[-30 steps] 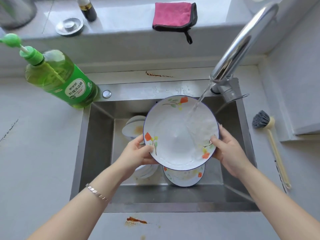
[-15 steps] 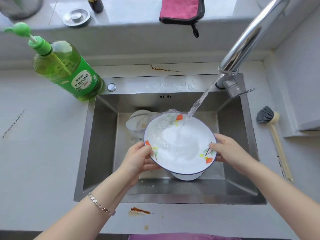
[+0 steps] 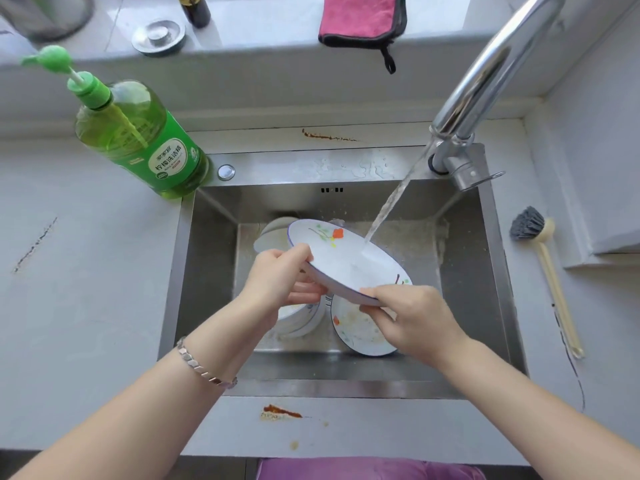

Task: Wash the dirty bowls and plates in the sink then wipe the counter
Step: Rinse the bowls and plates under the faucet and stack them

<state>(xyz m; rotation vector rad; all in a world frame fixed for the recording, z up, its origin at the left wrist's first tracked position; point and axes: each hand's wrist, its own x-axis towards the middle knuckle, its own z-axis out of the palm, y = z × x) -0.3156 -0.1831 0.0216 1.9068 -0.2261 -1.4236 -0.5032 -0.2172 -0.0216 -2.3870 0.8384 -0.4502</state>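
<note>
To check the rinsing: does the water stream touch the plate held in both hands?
Touching. The head view shows the water stream landing directly on the tilted plate, on its upper face.

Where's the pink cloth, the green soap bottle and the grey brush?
Pink folded cloth (image 3: 356, 19): head view, its middle.
Green plastic soap bottle (image 3: 138, 140): head view, its body.
Grey-bristled brush (image 3: 527, 223): head view, bristles.

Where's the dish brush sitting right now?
In the head view, the dish brush lies on the counter right of the sink, with its dark bristle head toward the back, just right of the faucet base.
</note>
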